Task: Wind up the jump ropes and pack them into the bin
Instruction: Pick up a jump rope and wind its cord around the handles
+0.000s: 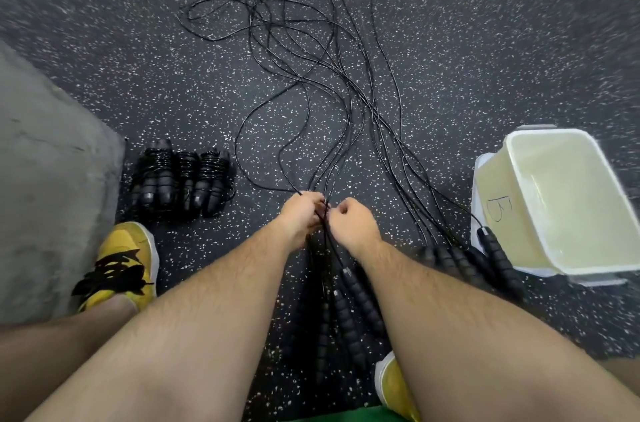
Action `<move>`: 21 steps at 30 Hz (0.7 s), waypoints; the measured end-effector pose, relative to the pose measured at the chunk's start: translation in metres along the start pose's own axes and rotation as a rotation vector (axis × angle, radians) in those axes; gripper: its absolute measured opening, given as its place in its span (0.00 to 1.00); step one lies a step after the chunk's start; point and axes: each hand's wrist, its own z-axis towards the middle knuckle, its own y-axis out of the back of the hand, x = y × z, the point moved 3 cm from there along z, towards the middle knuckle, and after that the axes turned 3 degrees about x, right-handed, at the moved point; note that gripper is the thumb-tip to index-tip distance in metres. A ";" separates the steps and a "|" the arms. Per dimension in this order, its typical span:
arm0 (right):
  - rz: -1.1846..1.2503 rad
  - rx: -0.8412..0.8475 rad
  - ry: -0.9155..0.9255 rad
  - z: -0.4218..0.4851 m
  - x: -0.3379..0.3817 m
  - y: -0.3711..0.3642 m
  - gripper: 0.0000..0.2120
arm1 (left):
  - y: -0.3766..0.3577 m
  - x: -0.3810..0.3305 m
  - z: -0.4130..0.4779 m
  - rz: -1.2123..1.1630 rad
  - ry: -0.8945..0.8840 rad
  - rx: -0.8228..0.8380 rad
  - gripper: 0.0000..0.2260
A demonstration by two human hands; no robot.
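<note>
Crouched over the dark speckled rubber floor [450,75] here. My left hand [299,217] has its fingers curled round a bunch of thin black jump rope cords [311,92], and my right hand [349,224] is clenched on the same bunch right next to it, knuckles nearly touching. The cords fan out ahead of me in a loose tangle. Their black ribbed foam handles [349,311] lie between my forearms, with a few more over by my right arm. Three wound-up black jump ropes [183,179] sit side by side on the floor to my left, near my yellow sneaker [121,262] and a grey slab [52,179]. The translucent white plastic bin [502,214], marked with a B, is on my right, one handle right up against its wall.
</note>
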 end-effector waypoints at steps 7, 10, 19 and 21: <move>-0.134 -0.069 0.084 -0.013 0.017 0.003 0.07 | 0.007 -0.009 -0.027 0.240 -0.111 -0.130 0.11; -0.200 -0.165 0.001 -0.017 0.019 0.018 0.15 | 0.003 -0.013 -0.042 0.260 -0.122 -0.139 0.08; 0.316 0.054 0.119 -0.041 0.073 0.034 0.16 | -0.007 -0.030 -0.101 0.114 -0.150 0.110 0.19; 0.354 0.025 0.154 -0.046 0.086 0.039 0.14 | -0.002 -0.031 -0.113 0.079 -0.136 0.116 0.19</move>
